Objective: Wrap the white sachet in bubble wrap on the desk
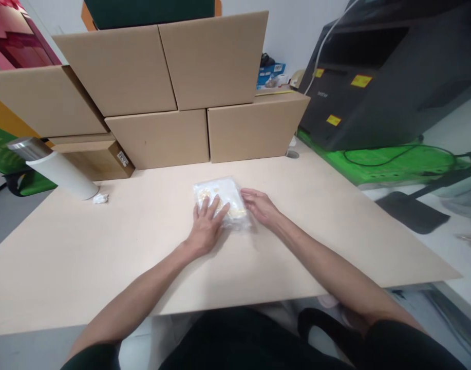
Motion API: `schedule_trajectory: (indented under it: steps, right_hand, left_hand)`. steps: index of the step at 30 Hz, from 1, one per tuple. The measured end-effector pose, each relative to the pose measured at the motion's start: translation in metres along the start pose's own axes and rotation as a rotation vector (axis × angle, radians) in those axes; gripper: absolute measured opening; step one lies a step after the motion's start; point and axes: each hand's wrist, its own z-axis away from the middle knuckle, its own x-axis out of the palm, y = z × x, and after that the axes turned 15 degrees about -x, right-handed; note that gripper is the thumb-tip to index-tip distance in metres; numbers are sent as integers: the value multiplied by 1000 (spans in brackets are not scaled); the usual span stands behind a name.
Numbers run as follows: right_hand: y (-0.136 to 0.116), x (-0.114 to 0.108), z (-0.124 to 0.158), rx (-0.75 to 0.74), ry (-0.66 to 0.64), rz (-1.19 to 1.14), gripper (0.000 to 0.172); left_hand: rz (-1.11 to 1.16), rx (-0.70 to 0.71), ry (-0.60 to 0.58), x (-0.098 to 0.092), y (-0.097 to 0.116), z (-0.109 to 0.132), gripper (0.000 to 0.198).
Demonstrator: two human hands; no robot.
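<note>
Two bare forearms (150, 290) cross the near edge of the tabletop (104, 267). One clear packet (231, 191) lies between near and far edges, the left hand (207, 226) spread upon it, the right hand (260, 206) beside it, whether pinching I cannot tell. At least six cardboard boxes (156, 141) line the far edge.

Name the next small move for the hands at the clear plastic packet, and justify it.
Probably close the right hand gently on the right edge of the clear plastic packet: its fingers are already at that edge, though firm contact is unclear, and the left hand, spread over the packet's near left part, could steady it.
</note>
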Motion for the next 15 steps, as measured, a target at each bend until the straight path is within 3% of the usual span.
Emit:
schedule_trajectory:
  steps: [3, 7, 9, 12, 15]
  right_hand:
    - [-5, 8, 3, 1, -47, 12, 30]
    - [-13, 15, 11, 49, -149, 100, 41]
    - [-17, 17, 16, 78, -178, 114, 42]
    - [-23, 17, 19, 56, -194, 82, 32]
    - [-29, 13, 15, -22, -155, 11, 30]
  left_hand:
    - [207, -5, 7, -5, -7, -1, 48]
    - [674, -21, 103, -23, -7, -3, 43]
    - [894, -136, 165, -35, -4, -4, 44]
    - [1247, -353, 214, -55, -5, -5, 44]
    - [1603, -457, 189, -69, -16, -7, 35]
